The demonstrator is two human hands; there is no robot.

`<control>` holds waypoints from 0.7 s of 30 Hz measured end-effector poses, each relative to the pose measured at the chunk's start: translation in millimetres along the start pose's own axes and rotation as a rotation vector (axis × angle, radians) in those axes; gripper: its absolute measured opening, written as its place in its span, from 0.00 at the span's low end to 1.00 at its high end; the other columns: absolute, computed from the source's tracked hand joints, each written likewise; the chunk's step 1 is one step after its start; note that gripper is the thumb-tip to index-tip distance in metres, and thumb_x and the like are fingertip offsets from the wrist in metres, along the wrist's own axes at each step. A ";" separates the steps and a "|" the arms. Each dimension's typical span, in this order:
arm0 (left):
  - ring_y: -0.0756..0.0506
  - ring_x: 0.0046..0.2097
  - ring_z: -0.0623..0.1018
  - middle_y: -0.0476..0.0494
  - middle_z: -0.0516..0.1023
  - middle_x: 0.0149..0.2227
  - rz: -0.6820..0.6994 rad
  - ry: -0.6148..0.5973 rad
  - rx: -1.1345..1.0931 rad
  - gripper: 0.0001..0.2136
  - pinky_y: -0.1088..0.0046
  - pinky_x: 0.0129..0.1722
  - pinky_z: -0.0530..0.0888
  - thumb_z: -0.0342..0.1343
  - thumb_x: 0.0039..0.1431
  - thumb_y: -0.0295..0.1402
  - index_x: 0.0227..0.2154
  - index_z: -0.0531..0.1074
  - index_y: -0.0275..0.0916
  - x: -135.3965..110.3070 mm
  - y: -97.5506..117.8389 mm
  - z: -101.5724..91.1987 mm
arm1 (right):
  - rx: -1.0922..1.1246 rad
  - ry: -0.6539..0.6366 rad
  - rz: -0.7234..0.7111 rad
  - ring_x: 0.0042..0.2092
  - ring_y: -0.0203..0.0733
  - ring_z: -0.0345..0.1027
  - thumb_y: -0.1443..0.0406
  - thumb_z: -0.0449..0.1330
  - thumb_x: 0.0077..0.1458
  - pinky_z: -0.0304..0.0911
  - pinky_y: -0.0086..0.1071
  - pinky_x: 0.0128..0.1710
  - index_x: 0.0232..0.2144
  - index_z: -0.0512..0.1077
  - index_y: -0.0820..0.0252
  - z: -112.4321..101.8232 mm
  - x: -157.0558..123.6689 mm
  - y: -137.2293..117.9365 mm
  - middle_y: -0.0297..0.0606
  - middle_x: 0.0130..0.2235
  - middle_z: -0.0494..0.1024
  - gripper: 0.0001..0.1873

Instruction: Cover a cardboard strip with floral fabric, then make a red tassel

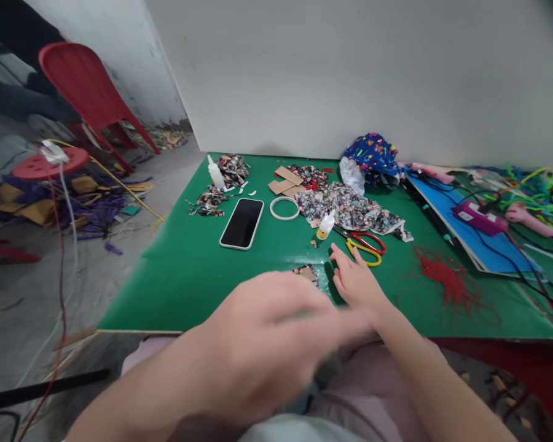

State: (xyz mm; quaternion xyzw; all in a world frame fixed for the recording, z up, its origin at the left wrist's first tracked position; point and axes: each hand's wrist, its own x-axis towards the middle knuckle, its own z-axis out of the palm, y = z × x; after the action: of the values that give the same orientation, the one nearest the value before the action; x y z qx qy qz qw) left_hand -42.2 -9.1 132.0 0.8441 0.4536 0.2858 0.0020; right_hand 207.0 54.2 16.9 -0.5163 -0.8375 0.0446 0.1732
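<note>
My left hand (267,337) is large and blurred, held close to the camera over the front edge of the table. Its fingers point right, across my right wrist; motion smears them. My right hand (356,277) is over the tabletop, fingers apart, with nothing seen in it. Just beyond its fingertips stand a small glue bottle (325,227) with a yellow label and scissors (371,245) with one red and one yellow handle. Partly hidden behind my left hand lies a piece of floral fabric with brown card (306,272).
On the green table (179,282) lie a phone (242,223), a white ring (284,209), floral fabric (345,205), cardboard strips (286,180) and a white bottle (215,174). To the right are red threads (447,279), a blue folder (470,227) and pink glue guns (532,220) with cables.
</note>
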 end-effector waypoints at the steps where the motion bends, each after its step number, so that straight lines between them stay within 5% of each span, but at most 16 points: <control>1: 0.46 0.40 0.74 0.47 0.75 0.39 0.164 -0.158 -0.050 0.17 0.69 0.39 0.73 0.38 0.61 0.41 0.49 0.66 0.53 13.5 -7.8 13.9 | -0.026 -0.004 -0.003 0.54 0.49 0.63 0.74 0.45 0.51 0.47 0.51 0.59 0.44 0.62 0.65 -1.8 -3.4 -1.5 0.50 0.50 0.70 0.17; 3: 0.45 0.44 0.73 0.43 0.75 0.43 0.240 -0.339 0.008 0.16 0.67 0.45 0.70 0.42 0.62 0.35 0.49 0.66 0.44 29.8 -23.1 44.1 | -0.015 -0.009 0.051 0.51 0.47 0.66 0.73 0.46 0.52 0.56 0.47 0.55 0.44 0.62 0.63 -8.0 -10.5 -3.6 0.48 0.47 0.72 0.16; 6: 0.41 0.49 0.72 0.37 0.72 0.48 0.097 -0.460 0.152 0.18 0.64 0.46 0.69 0.47 0.59 0.37 0.50 0.65 0.38 28.4 -36.4 82.0 | 0.172 -0.006 0.242 0.39 0.43 0.73 0.67 0.48 0.55 0.68 0.39 0.39 0.43 0.63 0.58 -21.8 -16.2 -1.3 0.42 0.44 0.74 0.13; 11: 0.37 0.48 0.71 0.33 0.70 0.49 0.058 -0.508 0.229 0.26 0.64 0.41 0.70 0.57 0.52 0.39 0.54 0.59 0.41 10.5 -29.9 103.1 | 0.652 0.283 0.483 0.27 0.35 0.72 0.60 0.51 0.55 0.68 0.32 0.30 0.35 0.66 0.58 -48.0 4.8 6.9 0.37 0.37 0.76 0.09; 17: 0.42 0.41 0.72 0.41 0.73 0.38 0.058 -0.538 0.203 0.24 0.67 0.39 0.68 0.49 0.57 0.27 0.57 0.54 0.42 11.3 -25.3 105.8 | 0.890 0.379 0.240 0.36 0.36 0.70 0.65 0.58 0.49 0.66 0.33 0.37 0.31 0.70 0.56 -43.5 38.7 -5.0 0.35 0.34 0.75 0.04; 21: 0.43 0.38 0.71 0.42 0.72 0.36 0.028 -0.521 0.180 0.23 0.66 0.36 0.68 0.44 0.59 0.27 0.58 0.53 0.41 12.2 -27.0 106.8 | 0.753 0.234 0.144 0.34 0.36 0.66 0.67 0.55 0.51 0.64 0.31 0.33 0.28 0.72 0.56 -15.8 33.5 -10.5 0.36 0.34 0.72 0.06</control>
State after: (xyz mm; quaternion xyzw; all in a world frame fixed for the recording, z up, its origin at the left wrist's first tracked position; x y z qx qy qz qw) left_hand -5.9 43.5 41.4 0.8923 0.4494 0.0175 0.0397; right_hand 189.7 77.2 42.5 -0.4758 -0.6990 0.3013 0.4407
